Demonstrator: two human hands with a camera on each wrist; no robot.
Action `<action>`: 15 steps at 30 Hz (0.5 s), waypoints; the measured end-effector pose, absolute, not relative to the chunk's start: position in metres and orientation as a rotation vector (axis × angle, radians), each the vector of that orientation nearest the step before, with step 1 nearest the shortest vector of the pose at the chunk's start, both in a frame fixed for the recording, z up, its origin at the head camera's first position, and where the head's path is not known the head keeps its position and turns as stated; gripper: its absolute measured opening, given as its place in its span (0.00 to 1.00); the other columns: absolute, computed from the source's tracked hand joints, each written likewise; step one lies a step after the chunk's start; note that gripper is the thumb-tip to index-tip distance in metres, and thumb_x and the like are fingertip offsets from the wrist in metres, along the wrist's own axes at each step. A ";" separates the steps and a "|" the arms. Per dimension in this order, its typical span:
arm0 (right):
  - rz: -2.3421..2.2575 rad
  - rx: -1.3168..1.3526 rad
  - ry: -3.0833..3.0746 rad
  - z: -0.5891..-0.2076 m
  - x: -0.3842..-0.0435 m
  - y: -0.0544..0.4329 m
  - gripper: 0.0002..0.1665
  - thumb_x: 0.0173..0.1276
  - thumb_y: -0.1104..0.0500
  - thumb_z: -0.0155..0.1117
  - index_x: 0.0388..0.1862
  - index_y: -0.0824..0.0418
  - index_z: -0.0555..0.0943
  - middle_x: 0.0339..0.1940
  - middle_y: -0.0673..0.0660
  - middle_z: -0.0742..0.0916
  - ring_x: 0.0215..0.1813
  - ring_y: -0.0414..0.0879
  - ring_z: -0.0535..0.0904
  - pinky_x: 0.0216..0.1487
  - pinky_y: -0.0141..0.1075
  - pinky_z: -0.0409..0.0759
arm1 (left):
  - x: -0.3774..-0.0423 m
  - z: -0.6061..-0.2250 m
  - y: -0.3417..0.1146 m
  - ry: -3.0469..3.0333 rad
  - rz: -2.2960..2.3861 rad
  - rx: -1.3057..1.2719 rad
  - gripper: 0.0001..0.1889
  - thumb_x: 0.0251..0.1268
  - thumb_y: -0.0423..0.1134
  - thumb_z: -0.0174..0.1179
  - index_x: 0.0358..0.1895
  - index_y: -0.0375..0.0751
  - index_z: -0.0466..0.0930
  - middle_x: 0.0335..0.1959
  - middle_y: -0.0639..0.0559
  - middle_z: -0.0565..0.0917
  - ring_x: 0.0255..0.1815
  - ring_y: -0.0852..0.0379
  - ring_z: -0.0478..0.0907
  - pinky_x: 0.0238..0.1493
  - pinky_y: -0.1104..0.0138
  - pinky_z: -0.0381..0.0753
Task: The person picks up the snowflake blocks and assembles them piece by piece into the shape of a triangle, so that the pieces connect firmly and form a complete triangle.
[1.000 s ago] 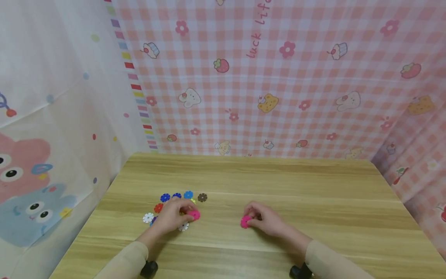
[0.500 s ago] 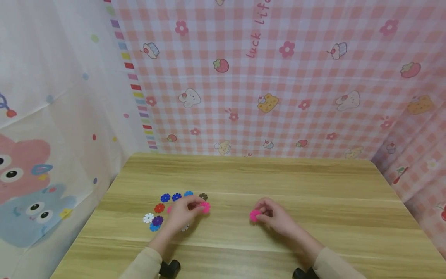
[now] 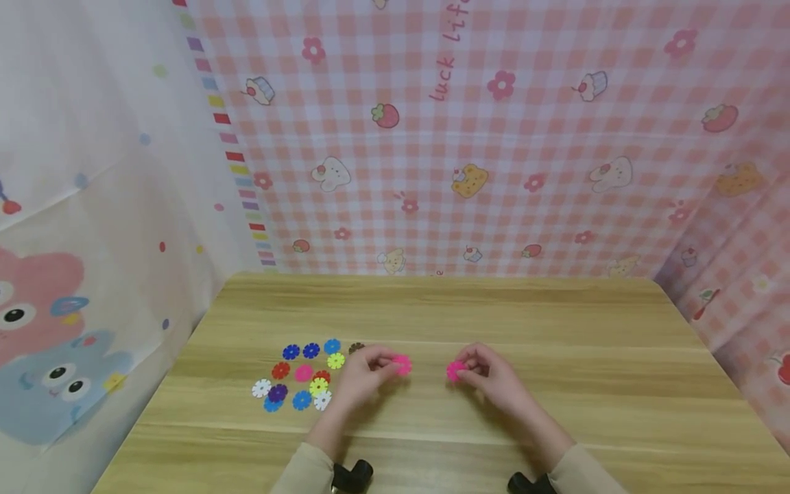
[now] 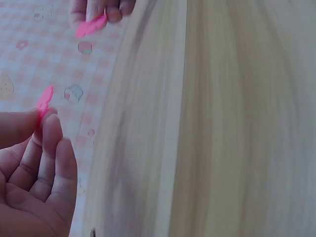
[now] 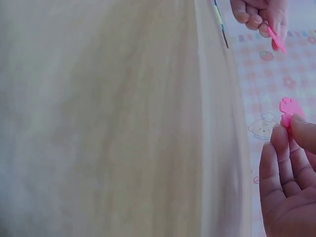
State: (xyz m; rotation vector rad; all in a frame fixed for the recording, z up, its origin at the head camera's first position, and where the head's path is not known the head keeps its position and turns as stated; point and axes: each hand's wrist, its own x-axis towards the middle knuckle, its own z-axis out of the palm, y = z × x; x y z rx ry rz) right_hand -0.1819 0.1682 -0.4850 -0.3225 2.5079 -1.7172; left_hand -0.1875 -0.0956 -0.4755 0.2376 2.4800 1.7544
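My left hand pinches a pink notched disc, a snowflake-shaped building piece, between thumb and fingertips. Across a small gap, my right hand pinches a second pink notched disc the same way. Both are held above the wooden table, with the two discs apart and roughly level. In the left wrist view the left disc stands nearly edge-on at the fingertips. The right wrist view shows the notches of the right disc under the thumb.
Left of my left hand lie several more notched discs in blue, red, white, yellow and purple, among them a pink one. A brown disc is partly behind that hand. Checked cloth hangs beyond the table's far edge.
My left hand has lifted its pink disc away from the loose discs and carried it right, uncovering several of them. The right hand has risen slightly and shifted a little right with its disc.
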 end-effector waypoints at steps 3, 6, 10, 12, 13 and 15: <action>-1.729 -0.259 2.525 -0.485 -0.181 0.167 0.09 0.64 0.68 0.68 0.42 0.65 0.80 0.34 0.54 0.86 0.36 0.45 0.80 0.38 0.32 0.80 | -0.187 -0.478 -0.082 2.371 1.821 0.250 0.11 0.61 0.34 0.67 0.46 0.35 0.84 0.31 0.50 0.85 0.33 0.52 0.82 0.38 0.60 0.84; -1.758 -0.204 2.527 -0.485 -0.180 0.166 0.07 0.64 0.67 0.69 0.40 0.64 0.81 0.34 0.53 0.87 0.36 0.46 0.81 0.39 0.32 0.79 | -0.187 -0.480 -0.069 2.293 1.873 0.236 0.13 0.61 0.35 0.68 0.47 0.34 0.83 0.31 0.49 0.85 0.33 0.50 0.83 0.38 0.60 0.85; -1.841 -0.163 2.499 -0.486 -0.178 0.165 0.05 0.64 0.68 0.69 0.37 0.65 0.81 0.36 0.57 0.89 0.37 0.48 0.83 0.40 0.32 0.80 | -0.187 -0.479 -0.057 2.266 1.910 0.180 0.13 0.60 0.36 0.69 0.46 0.36 0.83 0.29 0.49 0.84 0.31 0.49 0.83 0.37 0.59 0.85; -1.885 -0.156 2.490 -0.486 -0.178 0.165 0.05 0.63 0.68 0.69 0.36 0.67 0.81 0.36 0.58 0.89 0.37 0.48 0.84 0.40 0.31 0.81 | -0.187 -0.477 -0.052 2.273 1.914 0.157 0.13 0.60 0.36 0.69 0.46 0.36 0.84 0.28 0.50 0.83 0.30 0.50 0.83 0.35 0.59 0.85; -1.904 -0.155 2.490 -0.486 -0.177 0.165 0.04 0.63 0.69 0.69 0.35 0.67 0.81 0.36 0.58 0.89 0.37 0.47 0.84 0.40 0.31 0.81 | -0.187 -0.476 -0.050 2.272 1.918 0.147 0.12 0.60 0.36 0.69 0.46 0.36 0.84 0.28 0.50 0.83 0.30 0.50 0.82 0.35 0.59 0.85; -1.926 -0.158 2.502 -0.487 -0.177 0.165 0.04 0.63 0.70 0.70 0.34 0.67 0.81 0.35 0.58 0.89 0.37 0.45 0.84 0.40 0.31 0.82 | -0.187 -0.475 -0.047 2.286 1.903 0.139 0.12 0.60 0.36 0.69 0.45 0.37 0.84 0.27 0.50 0.83 0.29 0.50 0.82 0.32 0.60 0.84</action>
